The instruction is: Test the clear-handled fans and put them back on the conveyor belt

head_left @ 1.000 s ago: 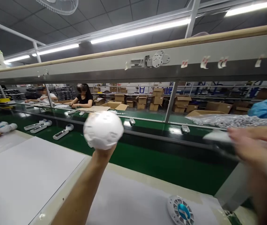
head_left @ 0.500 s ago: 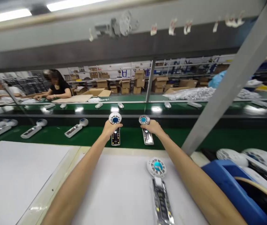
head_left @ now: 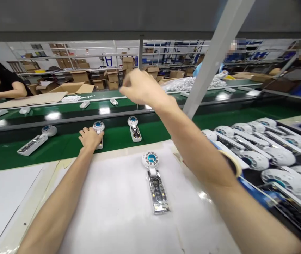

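My left hand (head_left: 91,138) lies over the handle of a white handheld fan (head_left: 98,126) on the green conveyor belt. Its fingers are spread to the left, and part of the handle is hidden beneath it. My right hand (head_left: 143,86) is raised above the belt, blurred, fingers loosely bent and apart, with nothing visible in it. Below it, another white fan (head_left: 135,132) with its circuit board exposed rests on the belt. On the white work surface (head_left: 108,201) lies a fan with an open handle (head_left: 158,190), its round head pointing away from me.
At the right, several white fans (head_left: 256,160) fill a dark tray beside a tape roll (head_left: 231,162) and a blue tape dispenser. A slanted grey post (head_left: 211,56) rises beyond my right arm. Another fan (head_left: 34,143) sits on the belt's left. A co-worker (head_left: 4,81) sits across.
The view has turned right. My right hand has let go of its fan, now on the belt, and risen. My left hand's fingers have spread from around the other fan.
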A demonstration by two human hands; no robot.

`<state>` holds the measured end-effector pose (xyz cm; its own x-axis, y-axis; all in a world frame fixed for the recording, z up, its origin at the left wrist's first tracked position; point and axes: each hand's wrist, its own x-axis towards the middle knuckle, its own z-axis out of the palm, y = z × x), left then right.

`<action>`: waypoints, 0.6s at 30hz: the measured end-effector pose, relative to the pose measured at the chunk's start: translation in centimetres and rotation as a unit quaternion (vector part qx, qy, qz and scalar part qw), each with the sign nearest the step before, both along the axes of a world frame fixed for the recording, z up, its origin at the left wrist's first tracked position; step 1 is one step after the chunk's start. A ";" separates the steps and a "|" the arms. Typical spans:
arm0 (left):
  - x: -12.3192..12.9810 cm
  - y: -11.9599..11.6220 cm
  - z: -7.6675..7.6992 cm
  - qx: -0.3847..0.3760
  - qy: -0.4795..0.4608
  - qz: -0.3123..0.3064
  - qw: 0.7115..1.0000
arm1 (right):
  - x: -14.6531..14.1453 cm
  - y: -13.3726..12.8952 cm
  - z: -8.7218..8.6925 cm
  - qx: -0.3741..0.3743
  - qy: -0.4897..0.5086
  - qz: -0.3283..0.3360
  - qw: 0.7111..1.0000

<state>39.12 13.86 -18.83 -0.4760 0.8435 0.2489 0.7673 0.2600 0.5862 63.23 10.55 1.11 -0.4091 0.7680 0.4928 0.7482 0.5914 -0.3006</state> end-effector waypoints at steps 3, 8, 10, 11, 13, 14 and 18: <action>0.0 -0.8 1.6 0.028 -0.018 -0.013 0.999 | -0.8 -3.4 3.0 0.033 -0.049 0.055 0.997; 1.2 -2.6 6.1 0.066 -0.019 -0.093 0.993 | 3.4 -9.6 3.6 -0.094 -0.013 0.073 0.993; 2.1 -3.1 7.7 0.071 -0.016 -0.115 0.991 | 6.8 -11.5 2.7 -0.116 -0.013 0.030 0.993; 2.6 -3.3 8.3 0.073 -0.012 -0.129 0.989 | 8.7 -12.3 2.1 -0.111 -0.038 0.008 0.993; 3.6 -3.7 9.5 0.071 0.008 -0.141 0.987 | 12.5 -13.6 0.8 -0.090 -0.121 -0.052 0.987; 4.1 -4.0 10.0 0.064 0.024 -0.146 0.987 | 14.3 -14.3 0.1 -0.087 -0.160 -0.089 0.979; 6.1 -6.9 12.9 0.090 0.074 -0.212 0.970 | 19.3 -17.9 -3.2 -0.180 -0.207 -0.169 0.947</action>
